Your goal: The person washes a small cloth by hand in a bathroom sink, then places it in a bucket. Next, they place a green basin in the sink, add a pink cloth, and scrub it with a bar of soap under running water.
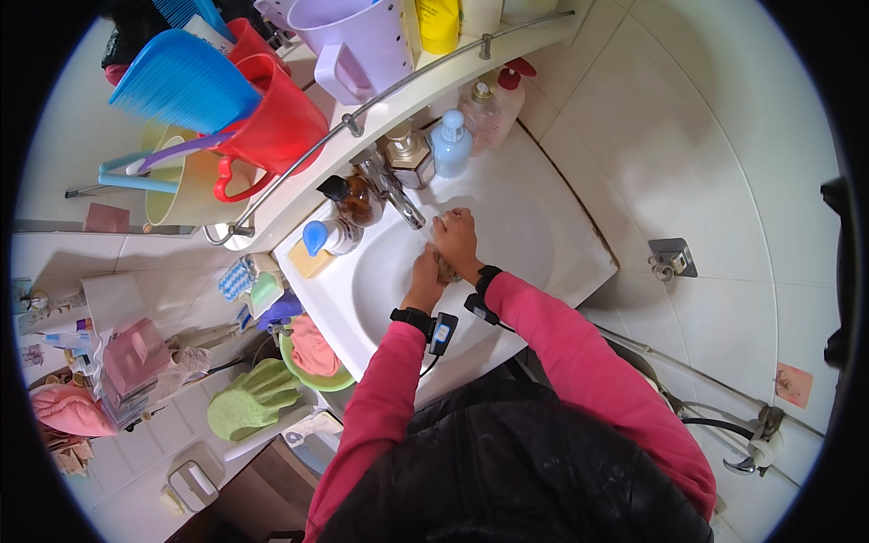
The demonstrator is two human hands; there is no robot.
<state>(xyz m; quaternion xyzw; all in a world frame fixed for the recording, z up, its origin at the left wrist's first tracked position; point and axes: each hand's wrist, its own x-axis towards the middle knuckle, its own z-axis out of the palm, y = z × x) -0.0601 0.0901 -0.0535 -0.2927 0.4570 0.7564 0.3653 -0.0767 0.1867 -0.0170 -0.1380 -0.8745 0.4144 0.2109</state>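
Note:
My left hand (426,277) and my right hand (459,237) are close together over the white washbasin (375,288), just below the chrome tap (400,197). Water seems to run from the spout onto my fingers. Between the hands shows a small, wet, greyish-brown object (446,271). Both hands curl around it and hide most of it, so its kind is unclear. The right hand sits higher, nearer the spout, with its fingers bent in. Each wrist wears a black strap with a small device.
Around the tap stand an amber pump bottle (360,201), a blue-capped bottle (333,237), a brown dispenser (409,156) and a light-blue dispenser (451,144). A yellow soap bar (310,260) lies at the basin corner. Above, a railed shelf (380,112) holds a red mug (285,129) and a lilac mug (360,41).

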